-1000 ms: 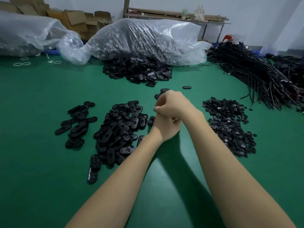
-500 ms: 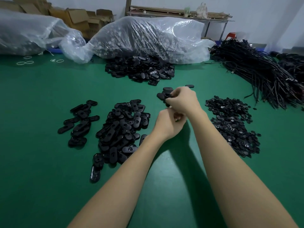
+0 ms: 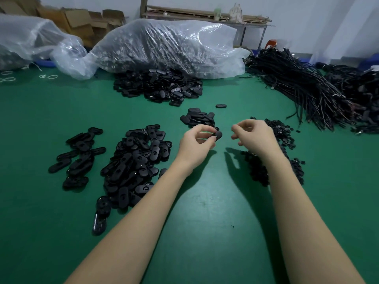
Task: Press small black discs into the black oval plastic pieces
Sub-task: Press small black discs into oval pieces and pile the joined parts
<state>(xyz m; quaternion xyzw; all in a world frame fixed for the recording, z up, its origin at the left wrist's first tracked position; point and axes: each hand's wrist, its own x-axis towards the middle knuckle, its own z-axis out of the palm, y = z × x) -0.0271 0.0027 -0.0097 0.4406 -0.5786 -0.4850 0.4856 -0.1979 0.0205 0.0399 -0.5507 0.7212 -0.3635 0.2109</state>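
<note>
- Two hands hover over the green tabletop: left hand pinches one oval piece by fingertips; right hand has a loosely curled grip, and I cannot tell whether it holds a disc.
- Risk: that light pinch could let the oval piece drop into the nearby small pile, mixing done with undone.
- Risk: the disc pile under the right forearm could scatter.
- No readable writing anywhere.

We take this for a small factory assembly bench: a green work mat heaped with identical black plastic pieces, bulk stock in clear plastic bags, bundled black cables, flattened cardboard boxes against the wall.
</note>
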